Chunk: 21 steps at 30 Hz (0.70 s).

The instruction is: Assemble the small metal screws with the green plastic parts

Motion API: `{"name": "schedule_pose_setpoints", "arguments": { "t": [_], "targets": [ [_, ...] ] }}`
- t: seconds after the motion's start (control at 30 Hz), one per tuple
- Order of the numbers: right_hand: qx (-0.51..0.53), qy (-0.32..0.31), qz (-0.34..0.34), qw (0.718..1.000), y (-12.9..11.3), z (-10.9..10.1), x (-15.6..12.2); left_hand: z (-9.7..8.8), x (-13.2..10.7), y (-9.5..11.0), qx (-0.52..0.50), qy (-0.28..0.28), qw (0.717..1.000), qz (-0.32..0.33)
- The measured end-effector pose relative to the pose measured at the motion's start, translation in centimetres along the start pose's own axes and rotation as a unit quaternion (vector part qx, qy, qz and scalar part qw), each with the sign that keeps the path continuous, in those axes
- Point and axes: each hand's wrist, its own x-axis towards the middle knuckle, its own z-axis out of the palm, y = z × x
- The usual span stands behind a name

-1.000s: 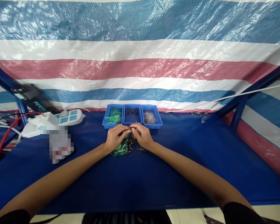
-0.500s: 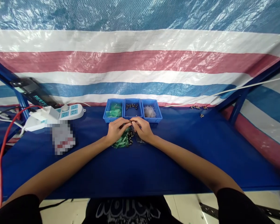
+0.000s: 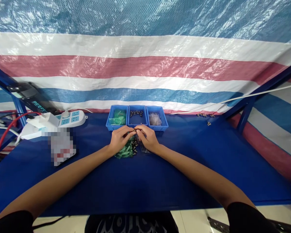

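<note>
My left hand and my right hand meet fingertip to fingertip just in front of the middle bin. Both are pinched closed around something small and dark, too hidden by the fingers to name. Beneath them on the table lie a heap of green strips, a cluster of small dark and metallic screw-like pieces and some clear plastic pieces. Behind stand three blue bins: the left bin holds green pieces, the middle bin small dark metallic pieces, the right bin clear plastic pieces.
A white power strip with plugs and a red cable lies at left, near a blurred-out flat object and a black package. Small brass-coloured pieces lie at back right. A striped tarp hangs behind the blue table.
Both hands stay pinched together over the heap, with only slight finger shifts. The whole view has tilted a little, so everything sits slightly lower.
</note>
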Motion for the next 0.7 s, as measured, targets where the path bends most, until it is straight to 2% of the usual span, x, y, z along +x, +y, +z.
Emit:
{"name": "schedule_pose_setpoints", "arguments": {
  "t": [0.7],
  "targets": [
    [0.004,0.01,-0.011,1.0,0.02,-0.07,-0.05,-0.03,0.08,0.18,-0.006,-0.002,1.0,0.002]
  ]
}}
